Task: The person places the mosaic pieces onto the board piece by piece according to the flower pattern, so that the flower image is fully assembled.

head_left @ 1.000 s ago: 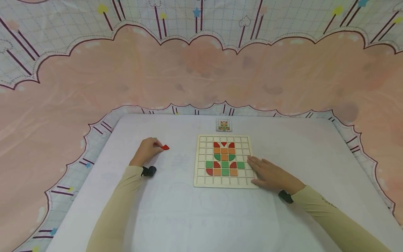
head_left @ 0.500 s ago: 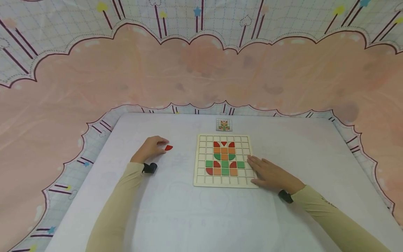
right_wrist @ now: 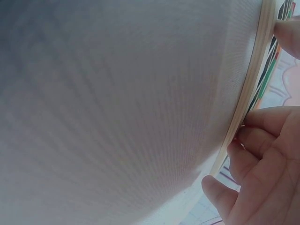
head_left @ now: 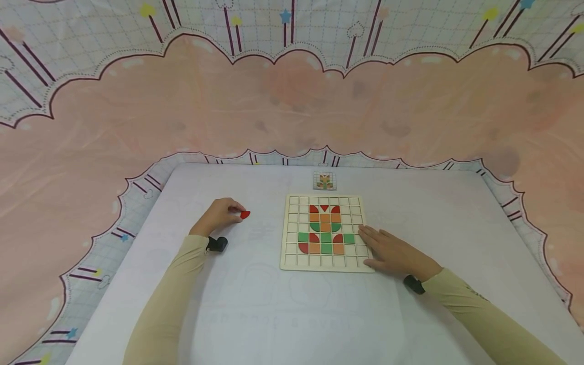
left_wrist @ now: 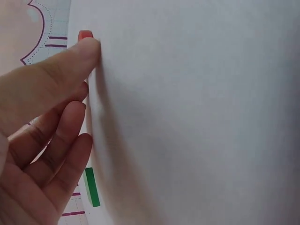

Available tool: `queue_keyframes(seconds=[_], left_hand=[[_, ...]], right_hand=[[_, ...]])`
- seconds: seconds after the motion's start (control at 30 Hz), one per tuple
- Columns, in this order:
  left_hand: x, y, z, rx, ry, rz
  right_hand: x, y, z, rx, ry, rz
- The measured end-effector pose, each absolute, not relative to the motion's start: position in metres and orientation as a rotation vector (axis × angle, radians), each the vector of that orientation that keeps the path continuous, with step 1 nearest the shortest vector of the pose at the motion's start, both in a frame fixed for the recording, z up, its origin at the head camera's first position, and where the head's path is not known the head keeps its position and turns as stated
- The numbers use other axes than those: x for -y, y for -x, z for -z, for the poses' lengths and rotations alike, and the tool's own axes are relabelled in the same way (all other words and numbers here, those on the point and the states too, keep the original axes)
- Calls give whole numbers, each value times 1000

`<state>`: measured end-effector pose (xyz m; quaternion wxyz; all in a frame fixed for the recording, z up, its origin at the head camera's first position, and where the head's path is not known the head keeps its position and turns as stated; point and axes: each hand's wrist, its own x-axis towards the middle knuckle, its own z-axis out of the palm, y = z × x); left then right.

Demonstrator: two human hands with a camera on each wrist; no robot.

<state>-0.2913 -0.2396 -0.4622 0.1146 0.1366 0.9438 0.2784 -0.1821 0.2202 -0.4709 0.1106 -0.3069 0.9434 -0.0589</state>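
Between thumb and fingertips, my left hand pinches a red quarter-circle tile left of the board. Its red end peeks past the thumb in the left wrist view. A green block lies beyond the fingers there; the head view does not show it. The pale wooden grid board carries red, orange and green tiles in a symmetrical pattern. My right hand rests with fairly straight fingers along the board's right edge; in the right wrist view its fingertips touch the wooden edge.
Behind the board lies a small picture card with a similar coloured pattern. The white table runs back to a patterned cloth backdrop. Black wrist cameras sit on both wrists.
The left thumb and fingers parted around the red tile, then closed on it again. The tile has turned and sits slightly further right. My right hand and the board stay still.
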Motion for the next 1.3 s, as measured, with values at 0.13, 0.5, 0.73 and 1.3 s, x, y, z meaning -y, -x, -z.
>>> queue_keyframes(seconds=[0.13, 0.5, 0.73, 1.3], left_hand=[[239, 291, 465, -2774, -373, -821], [239, 286, 462, -2781, -433, -870], [219, 284, 460, -2763, -441, -850], [100, 249, 460, -2611, -605, -1044]], right_hand=[[-220, 182, 472, -2778, 907, 155], [-220, 181, 472, -2782, 903, 164], [-220, 181, 471, -2782, 903, 156], [-217, 183, 468, -2781, 880, 159]])
